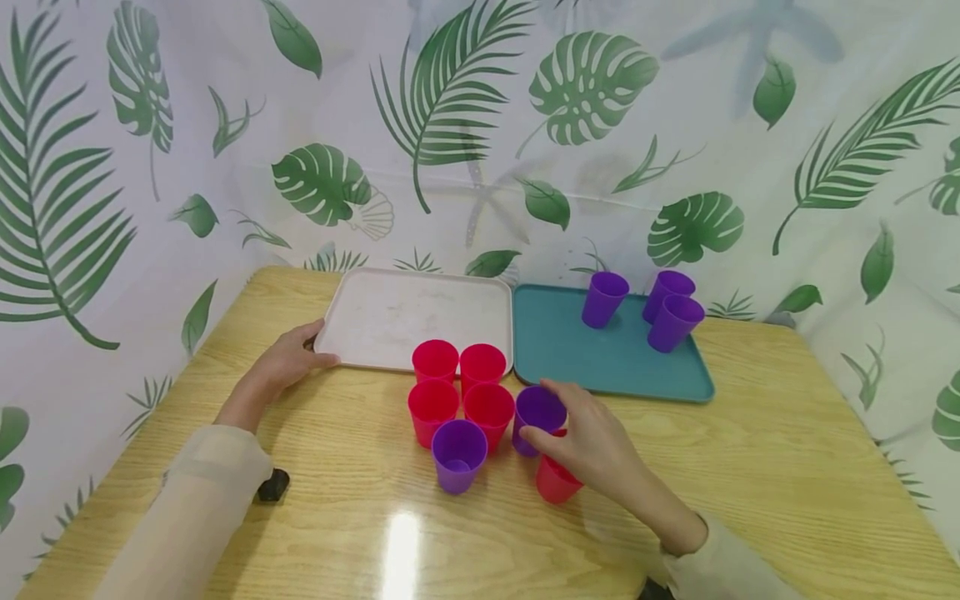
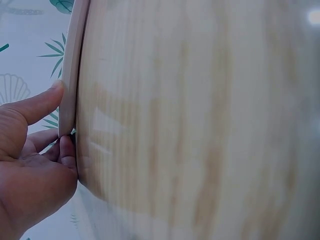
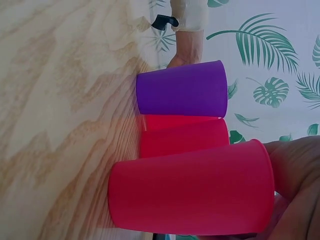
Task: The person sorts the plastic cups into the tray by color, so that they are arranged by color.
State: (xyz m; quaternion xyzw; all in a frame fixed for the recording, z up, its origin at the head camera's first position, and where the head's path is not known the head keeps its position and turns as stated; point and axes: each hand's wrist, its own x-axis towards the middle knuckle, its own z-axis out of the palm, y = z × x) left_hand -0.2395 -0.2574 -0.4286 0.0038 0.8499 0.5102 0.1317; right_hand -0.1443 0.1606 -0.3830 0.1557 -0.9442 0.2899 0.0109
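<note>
My left hand [image 1: 288,358] grips the near-left corner of a white tray [image 1: 390,287], with the thumb on its rim. In the left wrist view, the other fingers [image 2: 67,150] curl at the tray's edge. On the right, my right hand [image 1: 592,433] holds a purple cup [image 1: 528,429] between thumb and fingers. A red cup [image 1: 557,482] stands partly hidden under that hand; it fills the front of the right wrist view. Left of the held cup, several upright red cups [image 1: 432,417] cluster, with another purple cup [image 1: 459,471] in front of them.
A teal tray [image 1: 585,367] adjoins the white one on its right. Three purple cups [image 1: 600,308] stand upright on it, two close together at the right. A leaf-patterned cloth [image 1: 480,183] hangs behind the wooden table [image 1: 322,533].
</note>
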